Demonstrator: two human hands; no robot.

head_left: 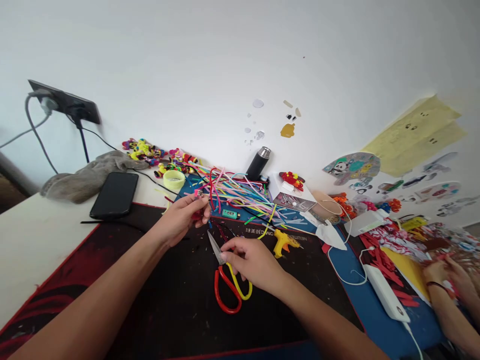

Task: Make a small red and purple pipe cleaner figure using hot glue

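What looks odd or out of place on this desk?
Mainly the multicoloured strips: they lie in a jumbled heap near the wall, pointing every way. The black flask seems to lean, though the lens may exaggerate that. Also, the right hand has its thumb by the pivot of the scissors, outside the handle loops.

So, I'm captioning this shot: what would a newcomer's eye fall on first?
Probably the scissors, with one red and one yellow handle, on the dark mat by the right hand. Behind them, a tangle of thin colourful strips spreads before the white wall. The yellow glue gun stands out on the mat, right of the scissors.
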